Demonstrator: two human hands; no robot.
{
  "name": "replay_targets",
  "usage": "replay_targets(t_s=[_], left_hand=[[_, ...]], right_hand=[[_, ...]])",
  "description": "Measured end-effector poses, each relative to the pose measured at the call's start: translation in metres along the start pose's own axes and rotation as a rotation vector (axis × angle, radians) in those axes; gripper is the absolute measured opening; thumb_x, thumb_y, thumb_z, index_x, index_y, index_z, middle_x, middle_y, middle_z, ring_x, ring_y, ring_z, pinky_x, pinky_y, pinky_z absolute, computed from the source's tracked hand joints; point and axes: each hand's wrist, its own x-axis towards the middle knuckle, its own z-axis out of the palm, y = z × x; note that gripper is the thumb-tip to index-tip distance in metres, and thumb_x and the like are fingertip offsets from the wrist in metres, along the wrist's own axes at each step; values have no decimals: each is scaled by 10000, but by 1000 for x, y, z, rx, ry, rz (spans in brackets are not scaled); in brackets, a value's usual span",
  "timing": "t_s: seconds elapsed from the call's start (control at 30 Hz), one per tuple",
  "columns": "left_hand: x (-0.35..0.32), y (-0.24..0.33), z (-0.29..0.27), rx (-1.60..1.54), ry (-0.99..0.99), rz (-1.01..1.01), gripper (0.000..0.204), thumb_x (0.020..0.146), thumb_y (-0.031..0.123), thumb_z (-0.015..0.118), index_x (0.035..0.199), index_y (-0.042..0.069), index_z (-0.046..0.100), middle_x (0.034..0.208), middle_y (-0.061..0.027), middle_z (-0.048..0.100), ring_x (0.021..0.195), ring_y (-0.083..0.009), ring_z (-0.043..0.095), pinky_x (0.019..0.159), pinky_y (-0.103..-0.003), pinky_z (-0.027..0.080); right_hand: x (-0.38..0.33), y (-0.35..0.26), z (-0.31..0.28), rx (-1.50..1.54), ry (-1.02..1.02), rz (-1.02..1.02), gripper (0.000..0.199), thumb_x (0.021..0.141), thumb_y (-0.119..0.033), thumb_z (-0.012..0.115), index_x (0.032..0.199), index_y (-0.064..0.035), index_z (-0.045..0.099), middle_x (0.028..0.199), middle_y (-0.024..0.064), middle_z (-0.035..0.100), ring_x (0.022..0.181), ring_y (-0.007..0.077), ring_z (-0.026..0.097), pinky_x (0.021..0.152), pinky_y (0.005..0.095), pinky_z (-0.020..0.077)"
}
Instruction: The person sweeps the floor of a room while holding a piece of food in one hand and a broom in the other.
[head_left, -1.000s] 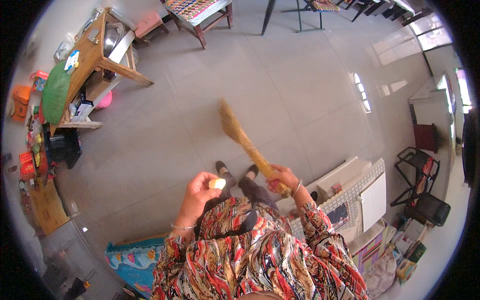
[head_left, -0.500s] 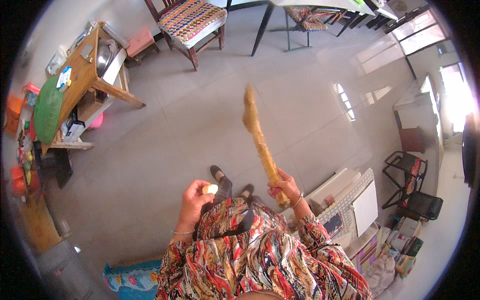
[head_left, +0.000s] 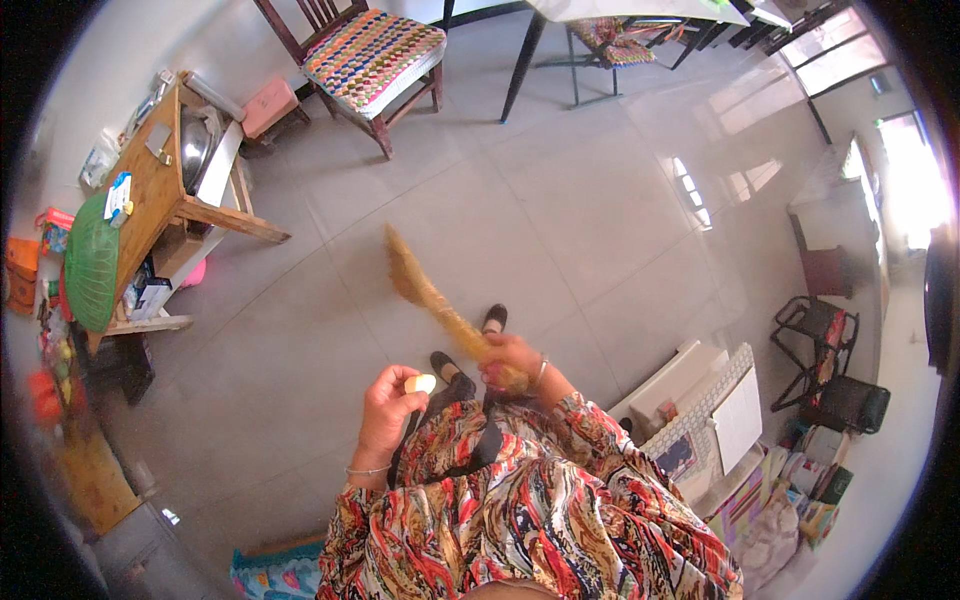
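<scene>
In front of my waist, my left hand (head_left: 385, 410) is closed in a pinch on a small pale cream-yellow piece (head_left: 424, 384), whose exact kind I cannot make out. My right hand (head_left: 514, 362) is wrapped around the lower end of a long yellow-brown stick (head_left: 440, 305). This stick slants up and to the left over the floor, and its far part is wider and slightly curved. Motion blurs it a little. The two hands are apart, and the stick passes beyond the pale piece without touching it.
To the left stands a wooden table (head_left: 155, 215) with a green mesh cover (head_left: 92, 265). A chair (head_left: 375, 62) with a woven seat is at the far side, beside a white table (head_left: 640, 10). At right are white panels (head_left: 690, 410), a folding stool (head_left: 815, 335) and stacked books (head_left: 760, 490).
My right hand has moved left, toward my left hand, and the stick has swung over to the left. My left hand stays nearly in place with the pale piece. My feet have shifted.
</scene>
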Motion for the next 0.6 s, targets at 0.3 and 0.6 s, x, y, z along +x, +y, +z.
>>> replay_targets(t_s=[0.3,0.6], left_hand=[[95,72,73,-9,68,-21,245,777,6,639,1004,-2,548,894,-56,613,747,-104,565,675,-238,479],[191,103,135,18,106,-68,257,776,10,614,1020,-12,537,903,-78,618,728,-129,572,670,-261,477]], right_hand=[[-37,-149,-119,144,315,-83,281,751,-36,631,1021,35,610,731,87,592,574,147,593,484,271,487],[-32,-267,-129,309,280,-230,509,777,72,557,1265,50,415,820,135,563,576,192,584,480,292,480]])
